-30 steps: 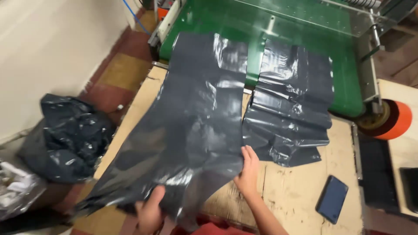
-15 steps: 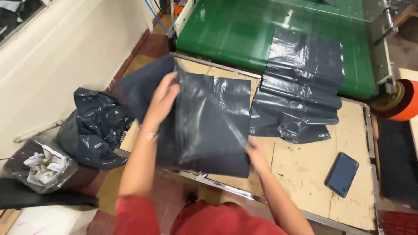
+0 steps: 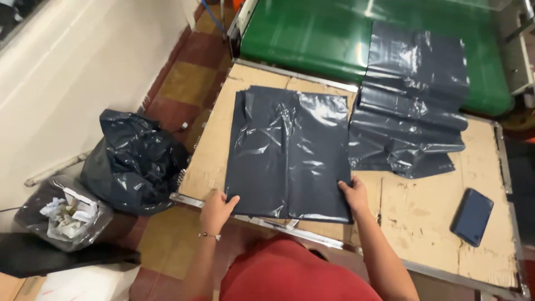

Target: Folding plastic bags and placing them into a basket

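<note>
A dark grey plastic bag (image 3: 290, 150) lies flat and folded on the worn wooden table (image 3: 423, 223). My left hand (image 3: 217, 209) pinches its near left corner. At the near right corner, my right hand (image 3: 354, 192) grips the bag's edge. To the right, a pile of similar grey bags (image 3: 409, 111) lies partly on the table and partly on the green conveyor belt (image 3: 312, 33).
A dark phone (image 3: 472, 216) lies on the table at the right. On the floor to the left stand a full black rubbish bag (image 3: 134, 161) and a clear bag of paper scraps (image 3: 64, 214). A pale wall runs along the left.
The bag was held up and being folded over; now it lies flat on the table, with both hands drawn back to its near corners.
</note>
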